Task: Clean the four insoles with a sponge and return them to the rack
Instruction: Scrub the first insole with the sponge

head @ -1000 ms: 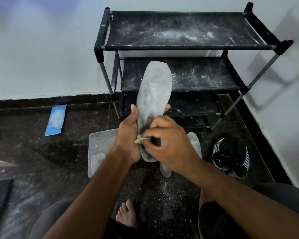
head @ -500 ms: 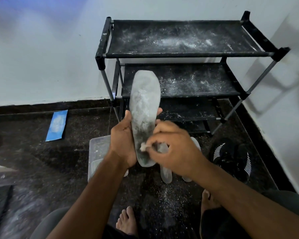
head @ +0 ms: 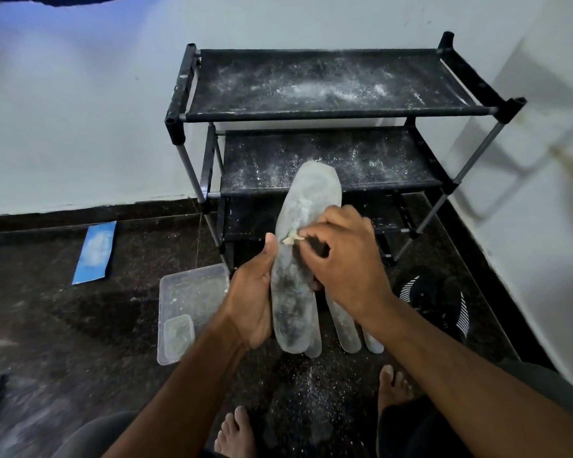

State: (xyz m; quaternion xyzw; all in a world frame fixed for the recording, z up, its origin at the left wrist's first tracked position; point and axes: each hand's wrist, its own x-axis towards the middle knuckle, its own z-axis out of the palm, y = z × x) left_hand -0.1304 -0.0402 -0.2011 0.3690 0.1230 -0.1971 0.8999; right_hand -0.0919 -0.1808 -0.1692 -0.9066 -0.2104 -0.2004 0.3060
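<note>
Lying on the floor (head: 80, 325), a clear plastic tray (head: 192, 289) holds a smaller tub (head: 178, 335) with pale residue inside. Behind it stands the black rack (head: 328, 114), its shelves dusted with white powder. Three insoles (head: 346, 328) lie on the floor under the hands, and black shoes (head: 444, 302) are at the right. The left hand (head: 250, 299) grips one insole (head: 298, 259) upright. The right hand (head: 344, 259) pinches a small sponge (head: 291, 239) against it.
</note>
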